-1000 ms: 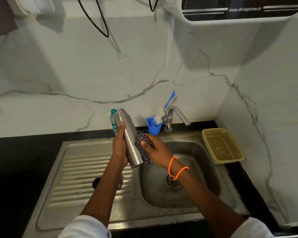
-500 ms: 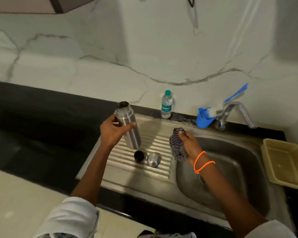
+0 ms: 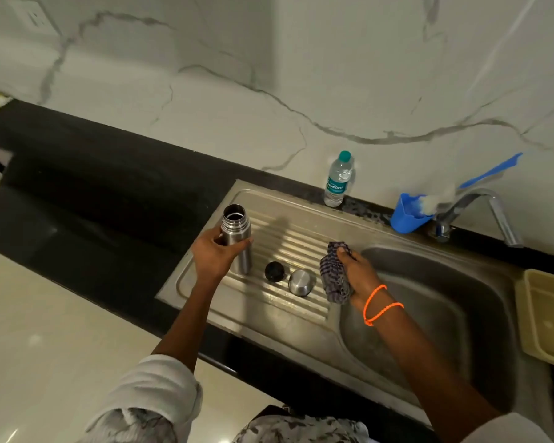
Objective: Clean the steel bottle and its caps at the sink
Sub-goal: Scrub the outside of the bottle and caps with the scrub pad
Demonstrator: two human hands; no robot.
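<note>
The open steel bottle point(image 3: 237, 238) stands upright on the ribbed drainboard point(image 3: 288, 238) at its left end, and my left hand point(image 3: 213, 255) grips its body. Just right of it lie a black inner cap point(image 3: 274, 271) and a steel outer cap point(image 3: 301, 282), side by side on the ribs. My right hand point(image 3: 359, 276) holds a striped dark cloth point(image 3: 335, 274) at the edge between the drainboard and the sink basin point(image 3: 435, 314).
A small plastic water bottle point(image 3: 338, 179) stands at the back of the sink. A blue cup point(image 3: 408, 214) with a brush sits beside the tap point(image 3: 480, 212). A beige plastic tray point(image 3: 547, 318) lies right of the basin. Black counter point(image 3: 93, 193) stretches left.
The bottle has moved from above the basin to the left end of the drainboard, upright. The cloth has come off the bottle and my right hand holds it apart. My view swung left.
</note>
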